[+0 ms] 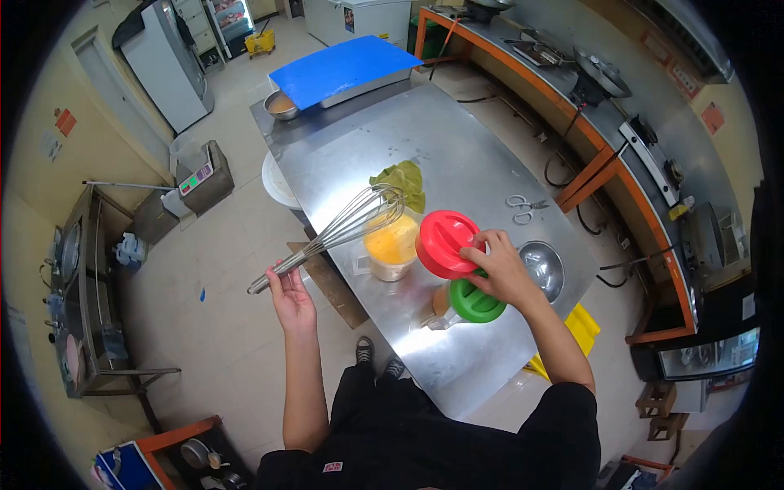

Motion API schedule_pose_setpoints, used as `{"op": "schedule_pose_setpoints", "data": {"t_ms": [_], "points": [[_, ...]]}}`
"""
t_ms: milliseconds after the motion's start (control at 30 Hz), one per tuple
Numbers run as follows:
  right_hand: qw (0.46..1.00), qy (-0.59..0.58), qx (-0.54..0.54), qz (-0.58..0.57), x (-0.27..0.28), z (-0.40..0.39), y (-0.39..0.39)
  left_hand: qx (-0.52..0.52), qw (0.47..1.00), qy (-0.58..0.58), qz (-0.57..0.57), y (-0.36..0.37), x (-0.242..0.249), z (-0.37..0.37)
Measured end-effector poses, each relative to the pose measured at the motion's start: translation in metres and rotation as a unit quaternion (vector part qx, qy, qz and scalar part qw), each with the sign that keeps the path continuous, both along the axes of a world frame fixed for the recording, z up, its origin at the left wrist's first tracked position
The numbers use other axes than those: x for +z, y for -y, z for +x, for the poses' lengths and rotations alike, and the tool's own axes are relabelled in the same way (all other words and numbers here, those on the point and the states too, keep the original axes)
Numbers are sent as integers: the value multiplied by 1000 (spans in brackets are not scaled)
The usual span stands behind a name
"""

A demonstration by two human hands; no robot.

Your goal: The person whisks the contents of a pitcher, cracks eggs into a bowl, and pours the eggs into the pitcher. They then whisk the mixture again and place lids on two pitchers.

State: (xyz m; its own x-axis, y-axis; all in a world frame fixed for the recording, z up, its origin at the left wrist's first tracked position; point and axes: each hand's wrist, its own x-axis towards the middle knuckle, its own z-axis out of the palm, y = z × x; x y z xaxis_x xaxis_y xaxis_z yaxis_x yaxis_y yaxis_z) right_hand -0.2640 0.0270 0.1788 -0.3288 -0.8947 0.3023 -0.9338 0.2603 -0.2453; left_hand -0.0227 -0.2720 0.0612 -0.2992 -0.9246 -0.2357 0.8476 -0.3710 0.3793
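My left hand (292,300) is closed round the handle of a large wire whisk (339,226), whose wires reach over a clear pitcher (387,269) with yellow-orange, frothy contents. My right hand (500,269) grips a red lid (447,242), tilted beside that pitcher. Just under the right hand stands a second pitcher with a green lid (478,302); its brownish contents show at the side. A crumpled olive-green cloth (402,181) lies behind the whisk. To the right of my right hand is a steel bowl (542,268).
The steel table (343,155) holds scissors (525,207) on its right side. A blue board (347,69) covers a tray at the far end, beside a metal bowl (282,106). An orange-framed counter (608,159) with burners runs along the right. A yellow item (578,328) hangs at the table's right edge.
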Motion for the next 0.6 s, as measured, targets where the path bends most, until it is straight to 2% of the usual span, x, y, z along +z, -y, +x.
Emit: {"op": "schedule_pose_setpoints", "data": {"t_ms": [100, 200, 300, 467, 567, 600], "points": [[999, -5, -6, -31, -5, -7, -4, -4, 1000, 1, 7, -1, -2, -1], [973, 48, -158, -164, -30, -43, -16, -7, 1000, 12, 8, -2, -5, -1], [970, 11, -225, -94, -63, -88, -32, -7, 1000, 20, 9, -3, -4, -2], [982, -18, -167, 85, -146, -127, -45, -20, 999, 29, 7, -2, -4, -1], [974, 15, -164, 155, -183, -123, -48, -23, 999, 31, -13, -1, -8, -2], [981, 17, -160, 111, -184, -121, -54, -22, 999, 31, -6, -2, -7, -4]]}}
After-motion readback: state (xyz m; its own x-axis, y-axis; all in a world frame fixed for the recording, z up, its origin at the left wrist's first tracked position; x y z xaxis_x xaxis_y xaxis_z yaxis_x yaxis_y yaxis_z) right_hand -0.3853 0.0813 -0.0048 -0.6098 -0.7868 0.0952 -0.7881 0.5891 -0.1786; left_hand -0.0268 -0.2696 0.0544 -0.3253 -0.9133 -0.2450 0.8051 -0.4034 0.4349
